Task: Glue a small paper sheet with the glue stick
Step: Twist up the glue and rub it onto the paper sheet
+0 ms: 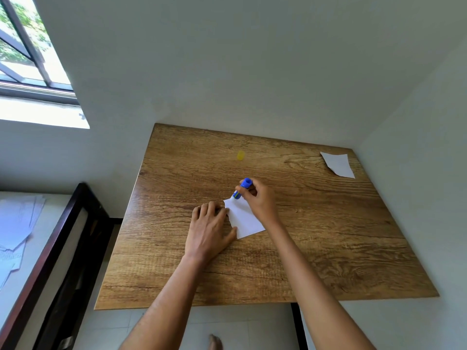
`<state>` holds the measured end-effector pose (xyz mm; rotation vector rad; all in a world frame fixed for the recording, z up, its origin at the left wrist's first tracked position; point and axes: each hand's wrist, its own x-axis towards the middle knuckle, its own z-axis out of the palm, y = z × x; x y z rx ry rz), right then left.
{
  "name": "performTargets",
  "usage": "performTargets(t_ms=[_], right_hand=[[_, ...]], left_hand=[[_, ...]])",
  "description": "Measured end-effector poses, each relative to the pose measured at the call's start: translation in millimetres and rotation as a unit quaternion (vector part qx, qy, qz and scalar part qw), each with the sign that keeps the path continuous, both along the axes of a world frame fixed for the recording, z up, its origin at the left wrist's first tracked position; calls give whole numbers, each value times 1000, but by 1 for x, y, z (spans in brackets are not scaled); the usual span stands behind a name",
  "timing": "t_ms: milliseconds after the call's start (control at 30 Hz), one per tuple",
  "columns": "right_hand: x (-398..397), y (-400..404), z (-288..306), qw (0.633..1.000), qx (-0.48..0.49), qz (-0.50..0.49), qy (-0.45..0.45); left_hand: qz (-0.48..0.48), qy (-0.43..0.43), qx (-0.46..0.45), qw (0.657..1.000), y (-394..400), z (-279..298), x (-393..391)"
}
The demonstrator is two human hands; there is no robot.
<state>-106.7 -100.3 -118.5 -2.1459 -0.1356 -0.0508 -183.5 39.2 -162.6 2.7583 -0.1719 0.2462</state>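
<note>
A small white paper sheet (243,219) lies flat near the middle of the wooden table (328,248). My left hand (209,229) rests flat on the table, its fingertips and thumb pressing the sheet's left edge. My right hand (257,200) is closed around a blue glue stick (242,188), held tilted with its lower tip touching the sheet's far corner. A yellow cap (240,155) lies on the table beyond the hands.
A second white paper sheet (338,164) lies at the table's far right corner. White walls close the table's far and right sides. A dark-framed bed with papers (15,223) stands to the left, under a window.
</note>
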Motion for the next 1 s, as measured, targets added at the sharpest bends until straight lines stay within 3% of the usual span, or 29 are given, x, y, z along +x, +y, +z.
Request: performTargets(t_ms=[300,500,600,733,1000], right_hand=[[8,-36,1,994,4,-106,-7],[5,-47,3,974,130,-187,13],[2,-48,4,968,158,-197,15],[4,-49,7,961,194,-198,15],[11,-37,11,969,183,-164,-8]], left_hand=[[-3,1,26,1000,0,2,0],[-8,-20,20,1000,-3,9,-2],[-105,-41,64,992,-6,9,1],[-238,31,115,964,-8,6,11],[-176,8,105,979,-21,4,11]])
